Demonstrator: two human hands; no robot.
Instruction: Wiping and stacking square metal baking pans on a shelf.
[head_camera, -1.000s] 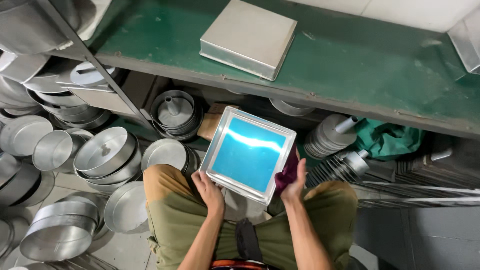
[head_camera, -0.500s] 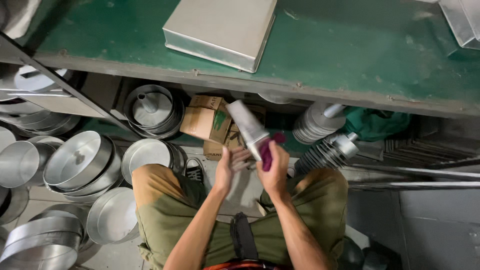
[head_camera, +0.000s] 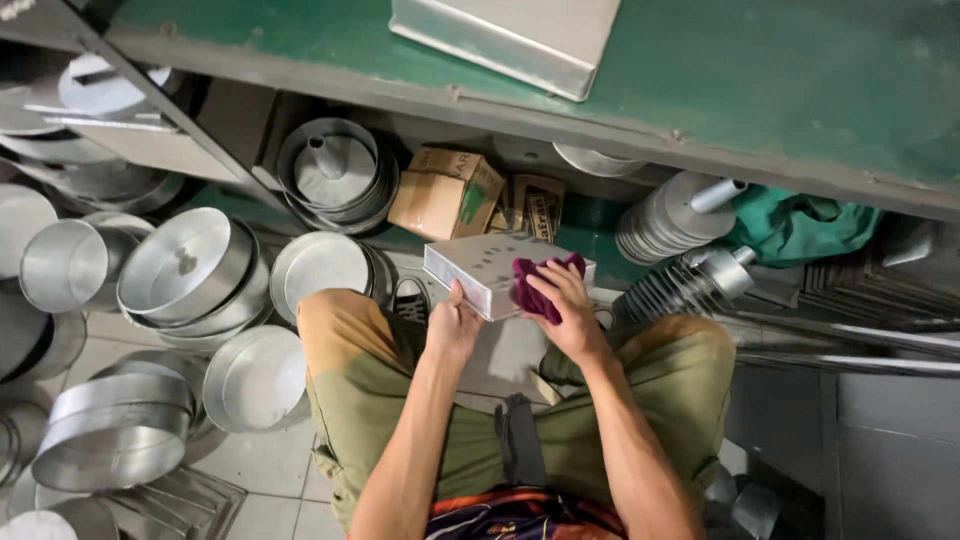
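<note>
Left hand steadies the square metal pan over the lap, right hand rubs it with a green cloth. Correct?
Not quite: the cloth is dark magenta, not green. The head view shows the right hand pressing it against the square metal pan, while the left hand steadies the pan's near edge over the lap.

Single head view, looking steeply down, close over lap (head_camera: 520, 400), facing green shelf (head_camera: 760, 90).

square metal pan (head_camera: 487, 266) | upside down, tilted, above knees | maroon cloth (head_camera: 536, 285) pressed on it
</note>
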